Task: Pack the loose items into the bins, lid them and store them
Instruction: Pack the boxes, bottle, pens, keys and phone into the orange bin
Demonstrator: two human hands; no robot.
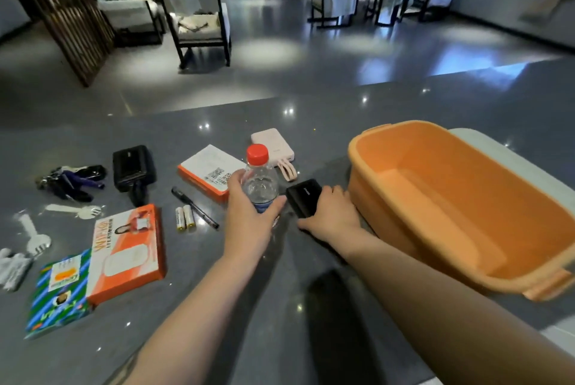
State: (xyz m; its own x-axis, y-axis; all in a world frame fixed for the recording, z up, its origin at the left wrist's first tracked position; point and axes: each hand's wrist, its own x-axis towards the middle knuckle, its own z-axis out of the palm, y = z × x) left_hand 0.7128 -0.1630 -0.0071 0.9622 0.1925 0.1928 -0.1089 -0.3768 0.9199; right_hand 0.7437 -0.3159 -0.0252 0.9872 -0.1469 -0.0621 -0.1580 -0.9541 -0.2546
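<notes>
A dining hall with chairs [199, 23] lies behind a glossy grey table [280, 307]. The left hand [249, 213] grips one upright water bottle [259, 181] with a red cap; its label is unreadable. The right hand [329, 213] curls round one black power bank [303, 196] lying on the table, just beside the one orange bin [460, 198], which stands open. Loose items: two batteries [185, 217], one pen [194, 207], two white sporks [74, 211], one pink power bank [273, 146], a bunch of keys [73, 181], one orange box [129, 252] reading "WIFI".
</notes>
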